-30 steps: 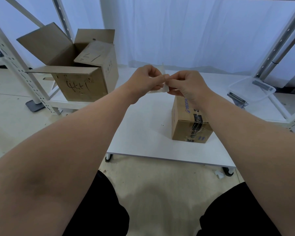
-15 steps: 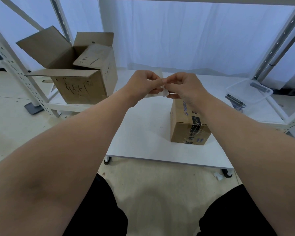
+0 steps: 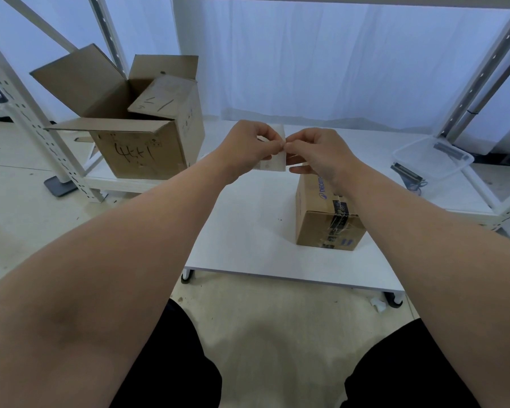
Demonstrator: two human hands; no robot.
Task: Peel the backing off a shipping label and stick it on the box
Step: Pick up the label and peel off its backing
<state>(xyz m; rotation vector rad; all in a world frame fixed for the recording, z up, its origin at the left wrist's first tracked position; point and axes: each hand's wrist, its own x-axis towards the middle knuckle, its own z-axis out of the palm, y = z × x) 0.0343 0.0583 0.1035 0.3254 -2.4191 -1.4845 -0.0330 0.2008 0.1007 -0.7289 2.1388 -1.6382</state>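
hands barely shifted, left hand (image 3: 249, 145) and right hand (image 3: 321, 151) both pinched on small white paper label (image 3: 274, 161) above taped brown cardboard box (image 3: 327, 222), backing apparently not off, sticking not started.

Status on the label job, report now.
Left hand and right hand both pinching the label at its edge. Held above the table, not on the small box. Nothing in the way.
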